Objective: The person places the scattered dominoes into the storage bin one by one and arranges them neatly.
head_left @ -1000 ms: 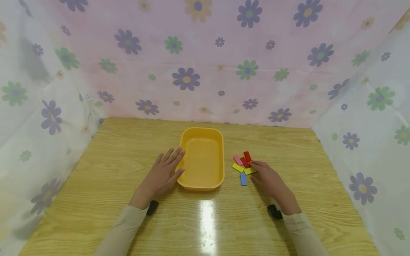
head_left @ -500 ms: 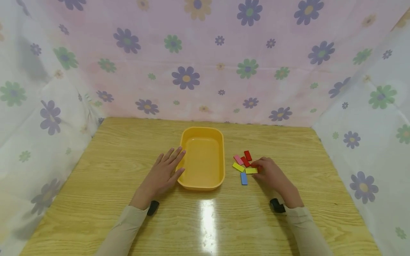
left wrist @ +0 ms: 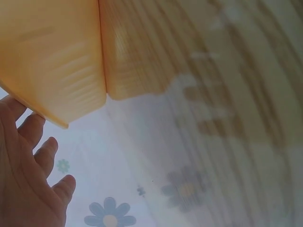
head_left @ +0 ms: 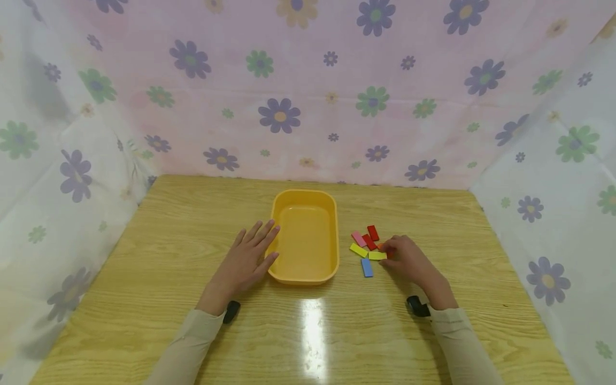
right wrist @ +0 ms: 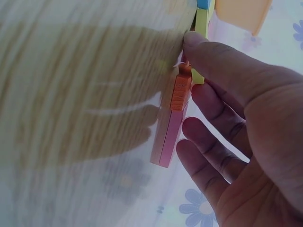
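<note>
A yellow-orange plastic tray [head_left: 307, 240] sits mid-table. My left hand [head_left: 240, 262] lies with fingers spread over its left rim, fingertips touching it in the left wrist view. To the tray's right is a cluster of small flat blocks: a pink block [head_left: 359, 238], two red blocks [head_left: 372, 232], two yellow blocks [head_left: 358, 249] and a blue block [head_left: 367, 268]. At the cluster's right end my right hand [head_left: 411, 262] curls thumb and index finger around a red block [head_left: 389, 254], mostly hidden. An orange block [right wrist: 180, 92] and another pink block [right wrist: 168, 137] show beside those fingers.
The wood-grain table [head_left: 216, 347] has a bright light reflection near its front. Flowered cloth [head_left: 308, 117] hangs behind it and along both sides. A black wrist-camera piece [head_left: 417, 306] sits under the right wrist.
My right hand has drawn slightly right and its fingers have curled in at the cluster, uncovering more of the near yellow block. My left hand and the tray stay put.
</note>
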A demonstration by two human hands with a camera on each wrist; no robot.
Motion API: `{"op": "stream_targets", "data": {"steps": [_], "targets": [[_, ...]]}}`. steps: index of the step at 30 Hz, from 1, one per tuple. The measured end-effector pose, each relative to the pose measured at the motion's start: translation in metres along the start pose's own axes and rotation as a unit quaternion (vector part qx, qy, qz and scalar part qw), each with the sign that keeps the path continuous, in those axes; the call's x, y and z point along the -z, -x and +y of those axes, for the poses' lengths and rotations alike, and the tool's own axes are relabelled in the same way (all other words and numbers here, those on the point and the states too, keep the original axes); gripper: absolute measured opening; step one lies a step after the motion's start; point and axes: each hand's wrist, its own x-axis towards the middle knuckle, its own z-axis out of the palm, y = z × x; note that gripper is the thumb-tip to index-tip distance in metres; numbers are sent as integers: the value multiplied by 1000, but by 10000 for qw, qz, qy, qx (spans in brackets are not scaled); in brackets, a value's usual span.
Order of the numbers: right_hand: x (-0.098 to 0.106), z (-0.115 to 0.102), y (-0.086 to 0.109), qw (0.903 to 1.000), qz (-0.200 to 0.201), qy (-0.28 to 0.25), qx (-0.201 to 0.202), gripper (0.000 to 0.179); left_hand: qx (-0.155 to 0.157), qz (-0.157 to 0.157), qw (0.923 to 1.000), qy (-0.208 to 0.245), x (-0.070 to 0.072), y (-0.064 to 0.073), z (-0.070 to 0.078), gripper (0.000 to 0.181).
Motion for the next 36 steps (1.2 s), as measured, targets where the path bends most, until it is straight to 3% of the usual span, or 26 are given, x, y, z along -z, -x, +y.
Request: {"op": "stream_targets", "data": {"steps": [20, 36], "targets": [[5, -2, 7, 9994, -84, -263, -222, 17, 31, -34, 10000, 26, -1, 1, 0, 66], [-1, -7, 13, 9977, 364, -572, 1, 20, 59, -45, 10000, 13, -1, 2, 0, 65]]}}
